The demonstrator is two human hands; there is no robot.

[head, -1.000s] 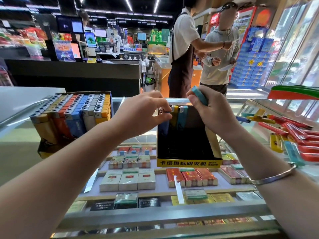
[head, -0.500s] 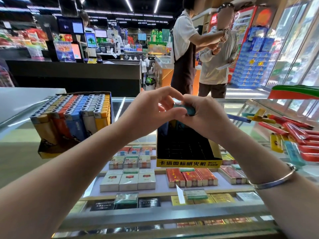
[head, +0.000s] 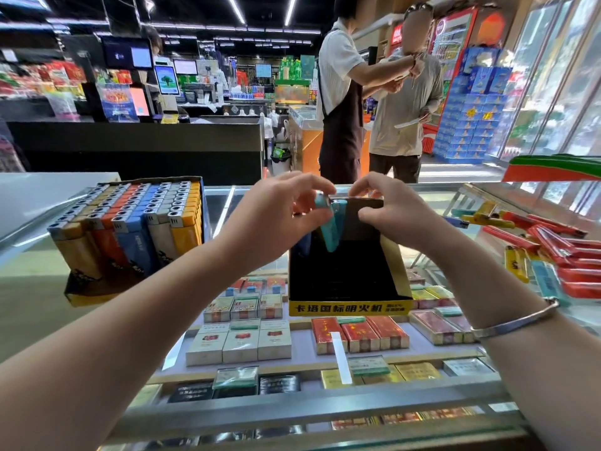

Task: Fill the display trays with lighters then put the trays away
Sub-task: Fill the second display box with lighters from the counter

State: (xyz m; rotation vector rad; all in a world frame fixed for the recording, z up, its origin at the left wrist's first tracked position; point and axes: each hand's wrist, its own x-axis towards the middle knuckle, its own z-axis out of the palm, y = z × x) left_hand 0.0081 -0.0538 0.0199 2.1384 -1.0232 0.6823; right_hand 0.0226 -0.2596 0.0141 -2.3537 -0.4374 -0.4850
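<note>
Shop counter setting, glass display case [head: 227, 203] with cigarette packs underneath and two people chatting in the aisle behind. Only the head view to go on.

Sitting on the glass is a black display tray [head: 344, 275] with a yellow front strip, mostly empty, just a couple of lighters standing at the back row. Left hand [head: 276, 219] is pinching a teal lighter [head: 327, 222] by its upper end, thumb and fingers curled round it, with the lighter hanging tilted over the tray's back slots. Right hand [head: 393, 213] is at the back wall of the tray, fingers bent, tips touching near the lighter's metal top; can't tell if it's actually gripping anything.

So we're in the filling step, early on for this tray. Full tray [head: 130, 229] already sits to the left. Next move looks like straightening the lighter and pushing it down into an open slot beside the others. Loose lighters [head: 559, 252] are piled on the right for later.
</note>
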